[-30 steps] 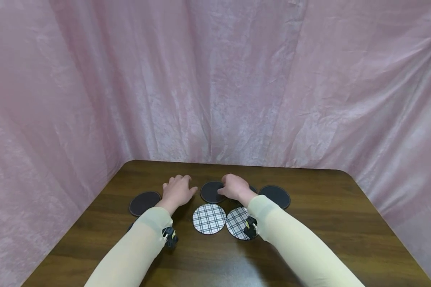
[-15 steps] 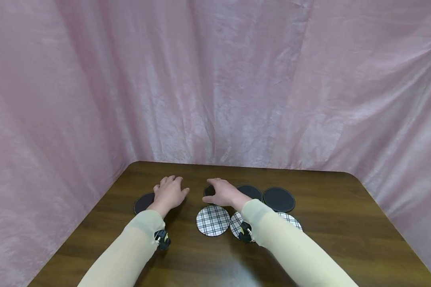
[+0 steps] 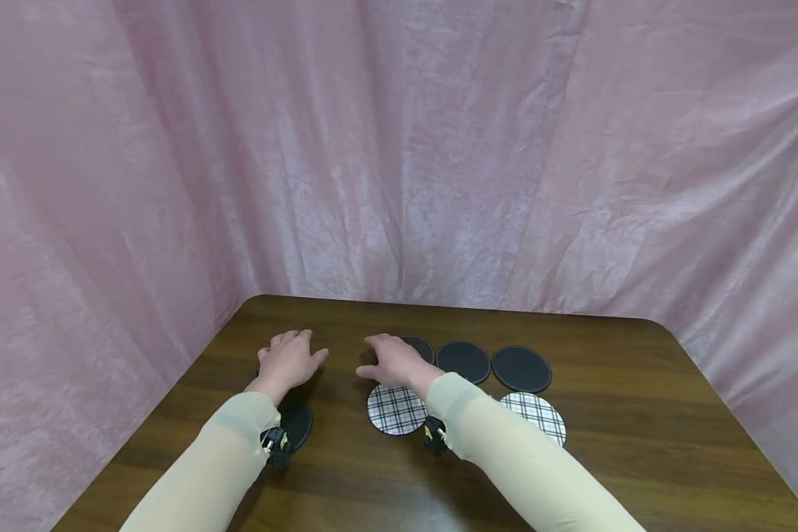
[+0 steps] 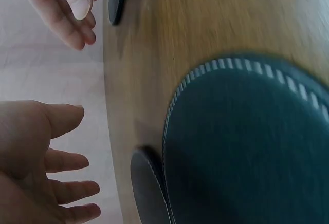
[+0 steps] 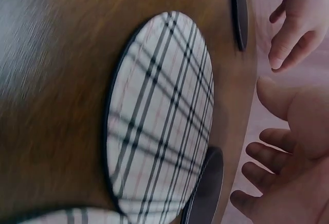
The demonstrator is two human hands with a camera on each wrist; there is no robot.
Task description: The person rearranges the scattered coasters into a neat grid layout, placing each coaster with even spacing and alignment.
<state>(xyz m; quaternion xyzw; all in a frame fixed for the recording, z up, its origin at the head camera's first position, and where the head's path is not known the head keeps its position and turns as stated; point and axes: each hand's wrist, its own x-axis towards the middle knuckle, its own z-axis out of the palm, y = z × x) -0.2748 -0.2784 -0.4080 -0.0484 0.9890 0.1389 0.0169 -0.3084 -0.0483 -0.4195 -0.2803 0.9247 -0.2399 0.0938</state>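
Note:
My left hand [image 3: 289, 362] is held over the left part of the table, fingers apart and holding nothing. Beneath its wrist lies a dark round coaster [image 3: 295, 423]; white edge stitching shows on that coaster [image 4: 241, 142] in the left wrist view. A second dark coaster [image 4: 149, 188] lies beside it, mostly covered by the hand in the head view. My right hand [image 3: 395, 362], also holding nothing, hovers with relaxed fingers by a dark coaster [image 3: 419, 347] and a white plaid coaster [image 3: 397, 411]. In the right wrist view, the plaid coaster [image 5: 159, 116] lies flat below the hand [image 5: 298, 152].
Two more dark coasters [image 3: 463, 360] [image 3: 522, 369] continue the back row to the right. Another plaid coaster [image 3: 537, 415] lies in front of them, partly behind the right sleeve [image 3: 505, 443]. The wooden table [image 3: 638, 443] ends at a pink curtain [image 3: 399, 148].
Both hands have moved left across the table. The right hand has come away from the middle of the back row, uncovering dark coasters there. The head view has shifted slightly.

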